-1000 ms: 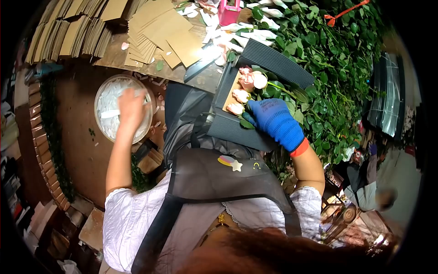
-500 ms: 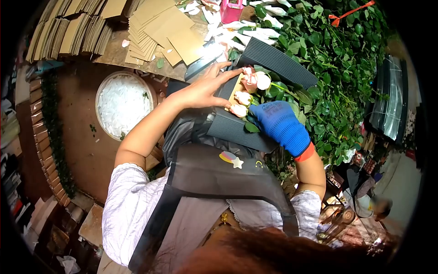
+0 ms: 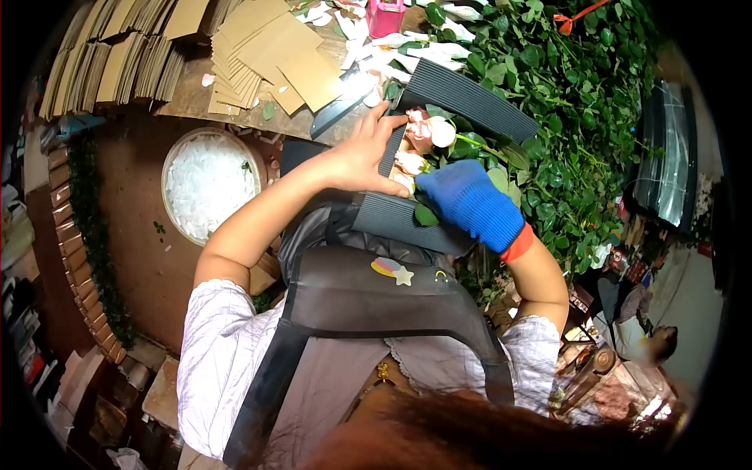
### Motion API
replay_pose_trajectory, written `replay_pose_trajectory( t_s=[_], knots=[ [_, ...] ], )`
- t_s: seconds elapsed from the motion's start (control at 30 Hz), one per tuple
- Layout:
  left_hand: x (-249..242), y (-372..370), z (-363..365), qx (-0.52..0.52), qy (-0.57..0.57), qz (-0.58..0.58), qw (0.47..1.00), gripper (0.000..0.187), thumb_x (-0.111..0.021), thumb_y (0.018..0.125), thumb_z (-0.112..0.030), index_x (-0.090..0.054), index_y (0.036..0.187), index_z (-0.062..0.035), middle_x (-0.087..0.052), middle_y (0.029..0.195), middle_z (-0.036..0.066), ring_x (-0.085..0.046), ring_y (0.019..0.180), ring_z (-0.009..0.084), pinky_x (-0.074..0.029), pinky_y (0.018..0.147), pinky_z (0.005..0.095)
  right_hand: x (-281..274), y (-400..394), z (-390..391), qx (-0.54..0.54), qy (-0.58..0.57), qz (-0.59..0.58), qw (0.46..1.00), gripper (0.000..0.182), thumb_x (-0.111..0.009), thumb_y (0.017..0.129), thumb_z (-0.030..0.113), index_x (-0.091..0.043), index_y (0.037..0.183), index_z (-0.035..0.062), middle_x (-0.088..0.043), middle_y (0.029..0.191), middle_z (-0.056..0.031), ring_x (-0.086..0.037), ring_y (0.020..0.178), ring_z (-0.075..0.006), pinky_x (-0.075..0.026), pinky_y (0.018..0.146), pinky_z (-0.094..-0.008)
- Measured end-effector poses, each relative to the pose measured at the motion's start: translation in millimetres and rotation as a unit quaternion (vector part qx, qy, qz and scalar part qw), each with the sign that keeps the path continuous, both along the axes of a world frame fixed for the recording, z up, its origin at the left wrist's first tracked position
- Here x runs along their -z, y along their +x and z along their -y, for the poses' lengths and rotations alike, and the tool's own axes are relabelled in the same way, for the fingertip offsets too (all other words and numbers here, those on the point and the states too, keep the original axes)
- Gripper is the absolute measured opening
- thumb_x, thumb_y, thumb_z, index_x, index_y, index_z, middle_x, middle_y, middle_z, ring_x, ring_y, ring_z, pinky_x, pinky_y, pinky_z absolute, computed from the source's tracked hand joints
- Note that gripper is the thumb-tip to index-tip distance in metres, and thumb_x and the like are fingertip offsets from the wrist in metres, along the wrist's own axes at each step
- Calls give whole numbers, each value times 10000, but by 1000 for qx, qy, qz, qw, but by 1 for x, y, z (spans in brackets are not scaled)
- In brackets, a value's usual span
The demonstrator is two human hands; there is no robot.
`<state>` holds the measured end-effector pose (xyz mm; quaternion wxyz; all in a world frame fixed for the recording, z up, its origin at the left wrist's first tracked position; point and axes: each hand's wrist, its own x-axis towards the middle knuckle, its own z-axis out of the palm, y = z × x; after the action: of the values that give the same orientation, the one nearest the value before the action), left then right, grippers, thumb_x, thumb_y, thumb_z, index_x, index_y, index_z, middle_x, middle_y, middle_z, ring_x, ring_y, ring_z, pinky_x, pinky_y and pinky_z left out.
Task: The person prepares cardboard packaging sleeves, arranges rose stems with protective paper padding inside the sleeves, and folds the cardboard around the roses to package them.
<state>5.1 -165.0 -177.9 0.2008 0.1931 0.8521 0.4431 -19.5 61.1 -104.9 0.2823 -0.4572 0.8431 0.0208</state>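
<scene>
Pale pink roses (image 3: pixel 420 135) lie side by side on a dark grey corrugated sheet (image 3: pixel 470 94), heads to the left and leafy stems to the right. My bare left hand (image 3: pixel 362 159) rests at the flower heads with fingers spread, thumb by the lowest bloom and fingertips at the upper one. Between these lies a strip of tan cardboard, mostly covered. In a blue knitted glove, my right hand (image 3: pixel 468 202) is closed just below the lower rose heads (image 3: pixel 410 162), at a stem. Its fingertips are partly hidden.
Stacked cardboard pieces (image 3: pixel 125 66) and loose cards (image 3: pixel 270 51) lie at the upper left. A round tub (image 3: pixel 210 186) of white pieces stands below. Leafy stems (image 3: pixel 572 157) fill the right side. White-wrapped buds (image 3: pixel 435 51) lie beside a pink container (image 3: pixel 385 17). Another person (image 3: pixel 642 341) is at far right.
My right hand has shifted slightly left and up toward the lower rose heads. My left thumb has moved down over the lowest bloom. The view has shifted a little.
</scene>
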Motion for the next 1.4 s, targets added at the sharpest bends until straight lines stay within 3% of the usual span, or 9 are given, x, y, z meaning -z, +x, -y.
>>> replay_pose_trajectory(
  t_s=[0.13,0.33,0.5,0.67,0.9,1.13,1.27,1.37,1.4],
  knots=[
    [9,2,2,-5,33,13,999,1229,-881,699,-544,-166,1565,-45,-81,1585,354,-74,1516,504,-204,1221,546,-31,6,-10,157,-44,-73,984,272,-616,943,383,-594,941,112,-674,752,-109,-678,715,-332,-503,621,-453],
    [6,6,1,-16,48,-1,999,1200,-887,717,-490,-150,1563,-63,-100,1582,337,-68,1520,500,-203,1221,543,11,3,-12,123,-61,-54,989,269,-627,936,356,-543,997,108,-677,772,-121,-673,725,-353,-508,628,-464],
    [12,1,-7,-59,85,-11,995,1049,-890,725,-446,-282,1489,-63,-186,1535,323,-117,1506,479,-201,1216,529,14,3,-11,79,-36,-78,993,207,-630,935,310,-554,987,125,-674,757,-126,-674,706,-355,-511,620,-464],
    [24,13,-18,-134,131,-22,982,889,-884,737,-398,-391,1408,-84,-247,1504,307,-161,1493,465,-231,1205,506,-19,10,-13,245,-101,-84,961,314,-619,954,430,-620,1078,141,-710,802,-110,-684,707,-333,-527,633,-445],
    [22,13,-17,-116,145,-14,982,818,-882,745,-392,-477,1413,-151,-235,1516,309,-138,1498,465,-252,1195,520,15,0,-8,170,-64,-151,972,230,-650,915,326,-622,1032,129,-689,789,-108,-680,721,-331,-518,649,-453],
    [22,3,-29,-185,102,-4,978,501,-876,756,-370,-700,1161,-134,-374,1436,297,-275,1432,463,-287,1164,510,13,9,-4,135,7,-183,974,279,-637,926,308,-604,1117,106,-692,784,-115,-687,700,-318,-521,621,-446],
    [32,9,-34,-215,144,-48,965,341,-861,784,-346,-761,1040,-144,-477,1357,231,-390,1349,381,-326,1135,453,-7,19,-6,243,-54,-252,935,328,-593,989,355,-595,1216,119,-679,733,-106,-668,626,-298,-513,567,-433],
    [30,11,-34,-230,155,-30,960,289,-861,788,-333,-771,985,-142,-479,1363,201,-405,1330,354,-325,1135,442,17,0,-11,248,-101,-254,929,274,-631,960,352,-641,1080,105,-685,737,-98,-673,646,-305,-516,580,-426],
    [34,11,-35,-215,136,-66,965,432,-865,782,-339,-719,1128,-125,-486,1312,178,-425,1292,337,-334,1122,424,24,-9,-9,235,-125,-248,931,252,-660,933,364,-662,1011,124,-688,748,-94,-679,685,-306,-519,608,-428]
  ],
)
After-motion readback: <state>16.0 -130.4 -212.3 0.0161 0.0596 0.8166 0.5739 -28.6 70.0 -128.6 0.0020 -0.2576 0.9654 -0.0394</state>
